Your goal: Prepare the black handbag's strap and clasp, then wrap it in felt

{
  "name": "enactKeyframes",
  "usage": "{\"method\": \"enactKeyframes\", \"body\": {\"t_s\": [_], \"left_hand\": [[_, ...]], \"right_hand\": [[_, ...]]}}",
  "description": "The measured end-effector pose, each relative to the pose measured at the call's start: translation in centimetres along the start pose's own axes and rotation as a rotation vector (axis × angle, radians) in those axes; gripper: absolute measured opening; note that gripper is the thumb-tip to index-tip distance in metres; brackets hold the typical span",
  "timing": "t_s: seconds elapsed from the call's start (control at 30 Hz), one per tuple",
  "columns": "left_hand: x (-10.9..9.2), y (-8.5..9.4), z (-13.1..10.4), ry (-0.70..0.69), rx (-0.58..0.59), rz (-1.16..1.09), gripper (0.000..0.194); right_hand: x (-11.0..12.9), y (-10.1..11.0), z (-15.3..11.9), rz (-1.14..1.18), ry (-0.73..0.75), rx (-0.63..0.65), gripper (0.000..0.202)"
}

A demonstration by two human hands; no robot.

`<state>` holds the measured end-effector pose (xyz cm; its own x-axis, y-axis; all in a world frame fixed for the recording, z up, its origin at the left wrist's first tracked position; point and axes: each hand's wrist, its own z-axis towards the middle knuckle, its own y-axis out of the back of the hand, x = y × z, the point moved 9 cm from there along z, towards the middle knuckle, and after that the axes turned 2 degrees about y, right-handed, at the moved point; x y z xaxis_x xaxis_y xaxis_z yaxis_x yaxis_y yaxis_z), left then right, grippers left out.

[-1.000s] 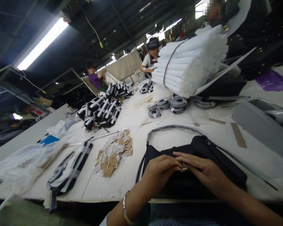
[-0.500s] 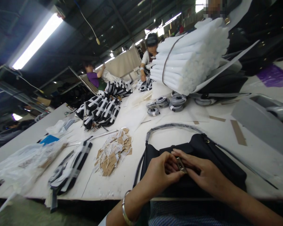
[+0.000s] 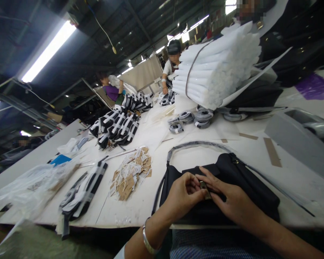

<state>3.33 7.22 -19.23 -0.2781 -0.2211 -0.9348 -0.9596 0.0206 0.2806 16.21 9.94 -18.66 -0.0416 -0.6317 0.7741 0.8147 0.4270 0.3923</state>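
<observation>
A black handbag [image 3: 248, 183] lies on the table right in front of me, its wrapped handle [image 3: 197, 143] arching away at the back. On its front is a small metal turn-lock clasp [image 3: 204, 188]. My left hand [image 3: 182, 194] is curled, with its thumb and fingers pinching the clasp from the left. From the right, my right hand [image 3: 228, 196] holds the clasp's other side, its fingers reaching over the bag's flap and its thumb side low. Part of the clasp and the fingertips under it are hidden.
To the left lie a pile of tan tags [image 3: 131, 176], a wrapped strap bundle [image 3: 83, 190] and plastic bags [image 3: 35, 183]. Farther back are bundled black-and-white pieces [image 3: 117, 126], coiled straps [image 3: 203, 117] and white rolls [image 3: 218, 68]. A grey bin [image 3: 299, 144] stands right. Co-workers [image 3: 169, 68] stand beyond.
Both hands stay at the clasp, which now looks tilted a little and more covered by the fingers. My right fingers have shifted slightly up over the flap. The view has turned slightly.
</observation>
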Motion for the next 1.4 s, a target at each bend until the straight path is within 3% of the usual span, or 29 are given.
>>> {"method": "enactKeyframes", "body": {"t_s": [0.43,0.63,0.83,0.93,1.1,1.4], "left_hand": [[0.8,0.1,-0.3,0.025,-0.063,0.007,0.024],[0.6,-0.5,-0.7,0.029,-0.056,-0.005,0.035],[1.3,-0.3,-0.6,0.041,-0.118,0.019,0.023],[1.5,-0.3,-0.7,0.026,-0.098,-0.002,0.019],[1.2,-0.7,-0.8,0.019,-0.05,0.012,0.035],[2.1,-0.5,-0.3,0.045,-0.059,-0.082,0.026]], "right_hand": [[0.2,-0.6,-0.5,-0.047,0.069,0.01,0.077],[-0.3,-0.7,-0.8,-0.073,0.086,0.003,0.081],[-0.3,-1.0,-0.9,-0.088,0.092,0.031,0.081],[-0.2,-0.9,-0.9,-0.089,0.09,0.013,0.079],[-0.1,-0.8,-0.9,-0.087,0.098,-0.002,0.082],[0.2,-0.7,-0.8,-0.129,0.095,0.011,0.076]]}}
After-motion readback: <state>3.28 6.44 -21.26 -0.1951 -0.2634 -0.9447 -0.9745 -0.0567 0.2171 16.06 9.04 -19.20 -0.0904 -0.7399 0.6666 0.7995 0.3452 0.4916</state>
